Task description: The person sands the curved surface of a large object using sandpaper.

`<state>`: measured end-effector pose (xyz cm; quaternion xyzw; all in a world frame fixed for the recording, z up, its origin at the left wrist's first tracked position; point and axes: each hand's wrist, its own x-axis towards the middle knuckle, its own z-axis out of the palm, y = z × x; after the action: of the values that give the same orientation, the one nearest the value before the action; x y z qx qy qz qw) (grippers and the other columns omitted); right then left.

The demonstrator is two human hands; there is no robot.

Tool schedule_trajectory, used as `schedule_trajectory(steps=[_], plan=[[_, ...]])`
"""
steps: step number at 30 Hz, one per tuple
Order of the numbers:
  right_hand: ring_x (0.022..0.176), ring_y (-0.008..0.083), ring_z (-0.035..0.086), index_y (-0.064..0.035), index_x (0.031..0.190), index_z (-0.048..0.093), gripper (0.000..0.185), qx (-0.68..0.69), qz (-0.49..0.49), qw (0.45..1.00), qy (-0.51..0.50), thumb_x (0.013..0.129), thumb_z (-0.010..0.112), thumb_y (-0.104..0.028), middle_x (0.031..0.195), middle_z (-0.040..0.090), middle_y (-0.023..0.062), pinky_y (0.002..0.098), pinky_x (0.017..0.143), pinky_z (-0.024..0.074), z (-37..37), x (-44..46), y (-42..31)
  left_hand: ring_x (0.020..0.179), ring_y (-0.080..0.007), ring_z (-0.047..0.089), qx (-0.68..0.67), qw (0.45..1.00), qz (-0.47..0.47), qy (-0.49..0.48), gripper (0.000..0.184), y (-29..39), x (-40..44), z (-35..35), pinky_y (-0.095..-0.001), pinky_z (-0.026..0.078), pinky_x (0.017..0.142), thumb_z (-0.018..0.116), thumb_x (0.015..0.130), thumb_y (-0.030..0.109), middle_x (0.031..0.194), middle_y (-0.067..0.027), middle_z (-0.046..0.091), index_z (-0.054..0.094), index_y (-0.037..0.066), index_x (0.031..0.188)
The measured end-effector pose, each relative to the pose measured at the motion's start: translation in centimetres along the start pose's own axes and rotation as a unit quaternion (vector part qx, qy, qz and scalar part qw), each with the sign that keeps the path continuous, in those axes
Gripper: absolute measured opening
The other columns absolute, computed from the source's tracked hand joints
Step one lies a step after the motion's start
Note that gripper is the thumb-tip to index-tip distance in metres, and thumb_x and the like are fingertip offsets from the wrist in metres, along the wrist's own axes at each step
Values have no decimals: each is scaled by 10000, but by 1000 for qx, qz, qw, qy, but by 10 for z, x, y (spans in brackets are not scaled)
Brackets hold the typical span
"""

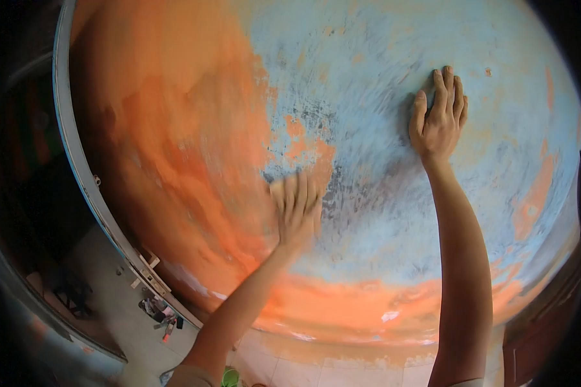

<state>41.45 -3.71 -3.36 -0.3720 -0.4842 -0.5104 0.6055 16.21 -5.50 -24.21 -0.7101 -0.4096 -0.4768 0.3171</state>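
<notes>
A large painted panel fills the middle of the view, pale blue on the right and orange on the left and along the bottom. Patchy dark scuffs and worn paint show where the colours meet. My left hand lies against this worn patch, its fingers pointing up and smeared by motion. Whether a thin sheet is under its palm cannot be made out. Higher up on the right, my right hand rests flat on the blue paint, fingers stretched out and thumb apart, with nothing seen in it.
A grey-blue metal edge with small latch parts runs down the panel's left side. Below it, a cluster of small tools lies on the grey floor. A green object shows at the bottom beside pale tiles.
</notes>
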Motion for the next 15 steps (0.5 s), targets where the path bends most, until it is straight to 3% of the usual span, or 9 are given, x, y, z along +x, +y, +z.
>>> schedule_trajectory(steps=[2,4,7,9,12,13,15], plan=[[1424,364,366,-84,1405,508,504,-2,1,1000,1,984,459,-355,1501,466,142,556,1167,236,1,-2,0,1454,-480,197,-16,1000,18,-12,432,-1,-42,3,-640,121,1158,480,973,143,1564,-245,287,506,-11,1375],[1424,365,366,-83,1405,507,504,-1,-6,1000,-2,984,456,-354,1502,466,141,555,1167,236,0,-1,1,1436,-474,230,-50,985,-44,-159,426,-1,-51,-10,-642,124,1154,475,974,138,1559,-245,297,510,-16,1369],[1425,365,365,-81,1405,507,504,4,-8,1000,2,984,452,-354,1501,465,143,554,1166,236,0,1,0,1422,-522,211,-58,986,-32,-153,495,-5,2,-32,-661,108,1139,409,981,133,1565,-300,250,411,-82,1427],[1423,369,366,-79,1407,503,506,4,-10,1000,0,985,452,-353,1502,462,151,557,1165,236,0,1,0,1430,-524,201,-26,999,30,25,500,-8,50,-27,-641,110,1154,420,981,132,1569,-295,248,395,-82,1432],[1422,370,369,-78,1414,496,511,3,-10,1000,-3,983,457,-349,1504,458,156,556,1166,234,-1,1,0,1446,-517,177,-61,995,1,82,521,-8,78,-21,-617,100,1171,430,979,148,1579,-286,228,371,-80,1444],[1422,370,369,-78,1414,496,511,5,-13,1000,-3,983,457,-349,1504,458,156,556,1166,234,-1,1,0,1446,-517,177,-61,995,-2,83,521,-7,68,-19,-617,100,1171,430,979,148,1579,-286,228,371,-80,1444],[1420,371,372,-77,1415,495,512,-2,-11,1000,-1,978,463,-341,1503,460,157,554,1164,238,0,0,1,1454,-514,168,8,1000,-10,-11,548,-7,28,-8,-637,90,1165,465,988,189,1593,-276,198,356,-76,1455]])
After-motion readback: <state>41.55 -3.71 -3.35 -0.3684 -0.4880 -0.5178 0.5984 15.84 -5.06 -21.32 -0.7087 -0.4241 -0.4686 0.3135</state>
